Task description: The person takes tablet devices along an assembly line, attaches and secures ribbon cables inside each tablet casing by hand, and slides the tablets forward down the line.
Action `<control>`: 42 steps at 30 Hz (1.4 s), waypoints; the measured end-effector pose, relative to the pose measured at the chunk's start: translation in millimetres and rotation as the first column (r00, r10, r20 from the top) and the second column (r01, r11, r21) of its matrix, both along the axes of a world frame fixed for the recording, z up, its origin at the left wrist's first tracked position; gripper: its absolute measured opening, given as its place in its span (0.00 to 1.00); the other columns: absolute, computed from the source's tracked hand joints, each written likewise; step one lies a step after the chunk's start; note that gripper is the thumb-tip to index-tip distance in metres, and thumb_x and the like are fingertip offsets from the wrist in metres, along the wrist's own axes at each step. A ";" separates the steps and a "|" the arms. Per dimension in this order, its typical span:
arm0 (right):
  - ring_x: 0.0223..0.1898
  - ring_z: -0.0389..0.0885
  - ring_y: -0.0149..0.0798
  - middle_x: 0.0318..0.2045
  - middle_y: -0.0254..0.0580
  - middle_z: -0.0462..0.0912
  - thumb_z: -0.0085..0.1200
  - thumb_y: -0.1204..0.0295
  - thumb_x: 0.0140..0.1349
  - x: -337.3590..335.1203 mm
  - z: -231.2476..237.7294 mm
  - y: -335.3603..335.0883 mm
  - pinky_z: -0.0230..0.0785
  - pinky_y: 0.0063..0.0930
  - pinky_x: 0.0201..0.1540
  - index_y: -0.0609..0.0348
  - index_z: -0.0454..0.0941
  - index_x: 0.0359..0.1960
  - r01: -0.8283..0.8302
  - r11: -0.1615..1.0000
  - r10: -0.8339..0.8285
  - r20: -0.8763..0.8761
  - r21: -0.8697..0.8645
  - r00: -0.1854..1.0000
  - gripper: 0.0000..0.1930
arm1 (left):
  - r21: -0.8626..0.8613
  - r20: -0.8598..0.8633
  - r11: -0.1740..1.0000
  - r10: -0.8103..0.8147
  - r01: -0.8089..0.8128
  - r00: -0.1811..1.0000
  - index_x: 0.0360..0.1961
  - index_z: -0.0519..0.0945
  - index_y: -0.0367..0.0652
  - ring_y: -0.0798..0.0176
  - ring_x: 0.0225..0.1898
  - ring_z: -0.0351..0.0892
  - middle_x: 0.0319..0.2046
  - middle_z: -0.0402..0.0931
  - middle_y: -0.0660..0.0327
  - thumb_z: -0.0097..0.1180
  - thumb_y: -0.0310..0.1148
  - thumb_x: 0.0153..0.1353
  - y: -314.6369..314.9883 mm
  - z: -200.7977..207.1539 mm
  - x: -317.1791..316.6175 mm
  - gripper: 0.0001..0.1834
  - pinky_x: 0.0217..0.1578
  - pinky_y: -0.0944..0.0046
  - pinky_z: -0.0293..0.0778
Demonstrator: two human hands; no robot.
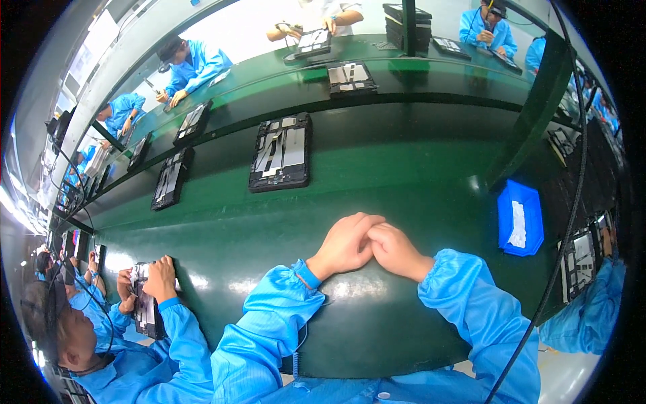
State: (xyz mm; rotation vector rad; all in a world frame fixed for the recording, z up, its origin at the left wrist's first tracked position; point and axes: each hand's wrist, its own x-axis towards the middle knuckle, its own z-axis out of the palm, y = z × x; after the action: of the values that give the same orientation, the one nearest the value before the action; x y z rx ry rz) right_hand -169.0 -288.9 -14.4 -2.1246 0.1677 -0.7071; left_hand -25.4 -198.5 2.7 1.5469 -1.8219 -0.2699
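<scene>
apart, beyond the left hand (342, 244), lies what seems a tablet (282, 153).

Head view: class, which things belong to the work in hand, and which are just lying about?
Likely work in hand:
Left hand, right hand: folded together
Nearest tablet: same kind as the left co-worker's tablet

Probably just lying about:
Blue bin: untouched
White sheet: inside it

Lighting: bright, cool; strip lights (15, 214) glowing at far left. Glare: whitish patches on the glossy green counter (397, 165), one just below the hands (342, 246). Wall (252, 30) at top: washed out. Distortion: fisheye, straight edges bowed, corners black. Focus: centre fairly clear; rim soft.
</scene>
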 end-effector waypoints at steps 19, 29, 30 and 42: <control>0.40 0.80 0.53 0.33 0.51 0.82 0.45 0.82 0.54 -4.7 -0.3 -9.3 0.71 0.45 0.44 0.63 0.77 0.31 -0.011 1.000 0.011 0.008 0.004 1.000 0.07 | -0.014 -0.013 1.000 -0.006 0.006 1.000 0.51 0.76 0.40 0.45 0.39 0.77 0.36 0.77 0.52 0.59 0.30 0.48 -9.6 -2.2 -5.1 0.25 0.40 0.51 0.72; 0.40 0.80 0.53 0.33 0.51 0.82 0.45 0.82 0.55 -8.9 -3.1 -14.7 0.71 0.44 0.44 0.63 0.77 0.32 -0.003 1.000 0.003 -0.011 0.019 1.000 0.07 | -0.015 -0.044 1.000 -0.003 0.003 0.999 0.51 0.76 0.41 0.45 0.40 0.77 0.36 0.77 0.52 0.59 0.30 0.49 -15.7 -5.2 -9.7 0.25 0.41 0.50 0.72; 0.39 0.79 0.53 0.33 0.51 0.81 0.45 0.82 0.55 -9.1 -5.0 -16.0 0.71 0.43 0.43 0.63 0.76 0.32 -0.007 1.000 0.007 -0.003 0.012 1.000 0.07 | -0.015 -0.046 1.000 -0.002 0.002 0.999 0.51 0.76 0.41 0.45 0.40 0.77 0.36 0.77 0.52 0.59 0.30 0.49 -16.7 -6.5 -9.8 0.25 0.41 0.50 0.72; 0.40 0.80 0.53 0.33 0.51 0.82 0.45 0.81 0.55 -13.0 -5.8 -22.8 0.71 0.44 0.44 0.63 0.77 0.32 -0.016 1.000 0.016 -0.017 0.008 1.000 0.07 | -0.012 -0.042 1.000 0.002 -0.002 0.999 0.51 0.77 0.41 0.45 0.42 0.77 0.38 0.77 0.52 0.59 0.29 0.49 -21.9 -9.7 -13.1 0.24 0.42 0.51 0.72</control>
State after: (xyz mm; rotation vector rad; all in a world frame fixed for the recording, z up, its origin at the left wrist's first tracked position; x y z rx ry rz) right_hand -182.0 -311.7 -20.2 -2.1227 0.1625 -0.6784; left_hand -38.6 -220.5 -7.1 1.5243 -1.7865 -0.2878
